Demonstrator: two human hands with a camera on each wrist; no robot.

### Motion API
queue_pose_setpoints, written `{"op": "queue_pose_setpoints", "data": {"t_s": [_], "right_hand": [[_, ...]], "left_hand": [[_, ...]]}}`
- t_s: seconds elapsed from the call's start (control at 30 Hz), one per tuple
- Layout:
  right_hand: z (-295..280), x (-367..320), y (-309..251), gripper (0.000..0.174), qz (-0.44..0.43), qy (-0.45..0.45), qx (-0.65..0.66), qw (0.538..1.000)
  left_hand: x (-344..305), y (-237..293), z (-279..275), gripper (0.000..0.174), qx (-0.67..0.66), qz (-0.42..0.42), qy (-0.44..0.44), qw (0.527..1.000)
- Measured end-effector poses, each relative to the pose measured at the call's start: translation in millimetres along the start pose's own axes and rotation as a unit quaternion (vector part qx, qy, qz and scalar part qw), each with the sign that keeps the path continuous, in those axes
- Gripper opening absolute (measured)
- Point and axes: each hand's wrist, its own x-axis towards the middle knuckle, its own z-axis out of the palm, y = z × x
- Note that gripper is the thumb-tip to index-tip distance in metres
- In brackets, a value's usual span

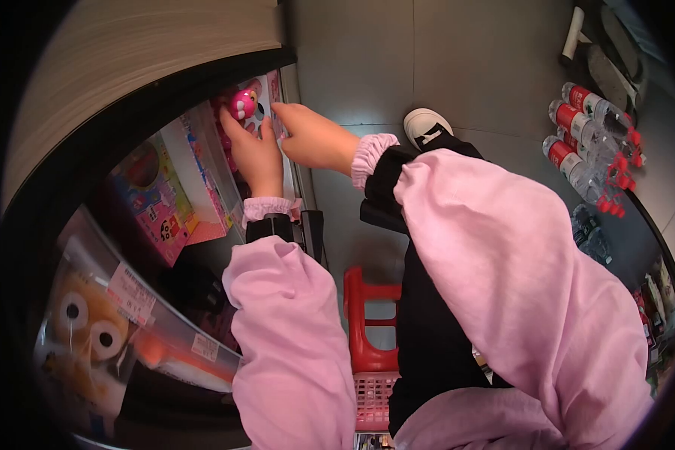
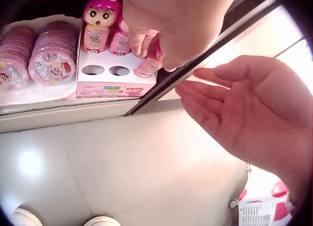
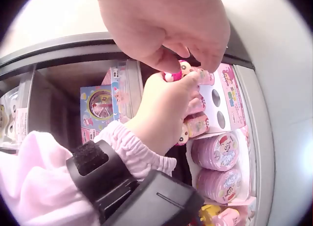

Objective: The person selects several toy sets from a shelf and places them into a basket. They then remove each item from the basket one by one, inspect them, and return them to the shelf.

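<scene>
My left hand [image 1: 253,157] reaches into a shelf and grips a small pink bottle [image 2: 148,67] with a cartoon-character head. The bottle leans at the corner of a white and pink display box [image 2: 110,91], partly hidden by my fingers. Two similar bottles, one nearer [image 2: 96,32], stand in the box behind two bare round holes. My right hand [image 1: 315,139] is just beside the left, at the shelf edge. Its fingers are nearly straight, palm toward the box, with nothing in them in the left wrist view.
Stacked round pink tubs [image 2: 53,64] sit beside the display box. A colourful toy box [image 1: 154,199] and a bagged plush toy [image 1: 90,330] occupy the shelf nearer me. Below are a red stool [image 1: 364,352] and a pink basket [image 1: 373,397]. Red-capped water bottles [image 1: 589,142] stand at right.
</scene>
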Motion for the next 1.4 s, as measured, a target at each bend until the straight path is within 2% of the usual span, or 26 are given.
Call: {"op": "queue_pose_setpoints", "data": {"t_s": [0.1,0.13,0.27,0.37,0.43,0.5,0.57,0.6,0.73,0.9,0.93,1.03,1.23,1.33,1.4], "right_hand": [[7.2,-16.6,-4.9,0.028,-0.003,0.04,0.035,0.999],[10.0,-23.0,-7.2,0.03,-0.023,0.061,0.009,0.998],[-0.4,-61.1,-39.3,0.044,0.044,0.038,-0.004,0.998],[-0.4,-97.9,-56.0,0.045,0.084,0.031,0.011,0.996],[2.3,-127.9,-65.6,0.041,0.107,0.047,0.041,0.992],[5.2,-154.9,-78.0,0.038,0.127,0.046,0.062,0.989],[13.0,-183.1,-74.2,0.035,0.111,0.03,0.058,0.992],[9.2,-198.6,-83.2,0.034,0.114,0.003,0.065,0.991],[-13.3,-254.6,-113.6,0.028,0.138,-0.096,0.077,0.983],[-31.0,-291.2,-132.4,0.025,0.193,-0.211,0.092,0.954],[-31.7,-295.0,-133.0,0.025,0.193,-0.23,0.109,0.948],[-43.3,-301.2,-143.0,0.024,0.178,-0.303,0.027,0.936],[-59.6,-319.4,-183.2,0.023,0.159,-0.371,0.014,0.915],[-57.6,-332.0,-199.2,0.023,0.149,-0.419,-0.042,0.895],[-50.3,-344.3,-205.0,0.023,0.159,-0.448,-0.042,0.879]], "left_hand": [[-17.0,3.1,-8.4,0.068,-0.005,-0.024,-0.004,1.0],[-25.6,11.0,-13.9,0.068,-0.022,-0.04,-0.015,0.999],[-73.2,29.6,-26.5,0.061,-0.1,-0.079,-0.012,0.992],[-123.6,44.3,-39.2,0.054,-0.152,-0.108,-0.011,0.982],[-159.3,58.2,-54.8,0.052,-0.172,-0.148,-0.028,0.974],[-193.9,49.1,-61.8,0.047,-0.17,-0.13,-0.008,0.977],[-223.5,65.2,-77.9,0.046,-0.198,-0.126,0.021,0.972],[-237.5,73.1,-87.2,0.045,-0.21,-0.125,0.035,0.969],[-287.6,101.1,-121.6,0.042,-0.233,-0.18,0.0,0.956],[-339.5,121.6,-141.1,0.038,-0.244,-0.207,-0.024,0.947],[-348.4,125.4,-141.4,0.036,-0.252,-0.212,-0.01,0.944],[-374.1,143.1,-137.8,0.034,-0.27,-0.232,0.025,0.934],[-417.2,180.4,-120.2,0.029,-0.337,-0.244,0.126,0.901],[-437.0,200.5,-130.0,0.029,-0.369,-0.271,0.152,0.876],[-455.5,210.4,-148.8,0.029,-0.347,-0.276,0.165,0.881]]}}
